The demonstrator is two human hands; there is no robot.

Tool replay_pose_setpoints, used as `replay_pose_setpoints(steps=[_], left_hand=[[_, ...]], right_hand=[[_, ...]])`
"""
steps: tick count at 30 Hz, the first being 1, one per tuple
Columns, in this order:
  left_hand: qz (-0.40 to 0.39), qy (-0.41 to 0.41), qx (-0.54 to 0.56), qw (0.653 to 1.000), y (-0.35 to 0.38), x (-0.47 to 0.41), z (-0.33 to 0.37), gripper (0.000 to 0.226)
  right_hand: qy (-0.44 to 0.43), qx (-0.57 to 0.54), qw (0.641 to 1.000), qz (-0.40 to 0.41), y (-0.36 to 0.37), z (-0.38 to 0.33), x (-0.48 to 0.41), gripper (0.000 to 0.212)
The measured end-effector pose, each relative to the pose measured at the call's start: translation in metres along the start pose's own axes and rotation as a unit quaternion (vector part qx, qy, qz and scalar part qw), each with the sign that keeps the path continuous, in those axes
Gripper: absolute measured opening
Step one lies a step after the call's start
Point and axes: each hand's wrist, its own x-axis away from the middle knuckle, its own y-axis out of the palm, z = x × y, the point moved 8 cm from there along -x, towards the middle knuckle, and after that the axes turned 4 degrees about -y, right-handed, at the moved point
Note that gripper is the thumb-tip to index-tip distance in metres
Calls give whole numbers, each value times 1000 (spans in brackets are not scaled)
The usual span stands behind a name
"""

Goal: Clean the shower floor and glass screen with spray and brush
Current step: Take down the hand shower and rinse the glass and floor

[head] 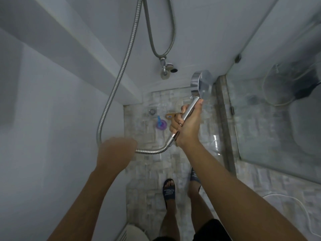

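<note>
My right hand [186,124] is closed around the chrome handle of the shower head [201,82], which points up and right toward the glass screen [278,84]. My left hand [116,150] is blurred and closed on the metal hose [112,94] near its lowest bend. Far down on the stone-tile shower floor [152,164] lie a purple spray bottle with a blue trigger [161,122] and a tan brush [171,115], beside a square drain [152,112].
A wall tap [166,66] sits on the far wall with the hose looped above it. White walls close in at left. My feet in dark slippers [168,189] stand on the floor. A toilet edge [135,232] shows at the bottom.
</note>
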Motion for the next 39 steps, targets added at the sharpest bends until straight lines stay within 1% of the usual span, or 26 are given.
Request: replay_pose_setpoints(steps=[2,7,10,14,17,20,26,29,39], left_hand=[[14,18,-12,1000,-2,6,-5,58],[37,-15,-15,999,-3,16,-28,53],[48,-26,-13,998,-4,19,-36,54],[56,-29,-21,998,-6,23,-44,58],[62,-17,-25,998,-8,23,-44,55],[51,-7,-40,998,-6,25,-45,51],[30,-20,-60,998,7,34,-53,57],[13,-19,-77,997,12,40,-56,56],[1,42,-100,994,19,50,-44,53]], right_hand=[[8,-2,1000,-6,2,10,4,66],[14,11,1000,1,7,33,14,66],[11,12,1000,-1,11,39,18,66],[13,4,1000,-2,17,45,20,66],[20,19,1000,2,19,51,20,66],[26,34,999,18,17,59,21,65],[45,54,997,15,9,78,32,66],[65,63,995,36,-1,90,40,66],[106,81,986,100,-33,114,58,66]])
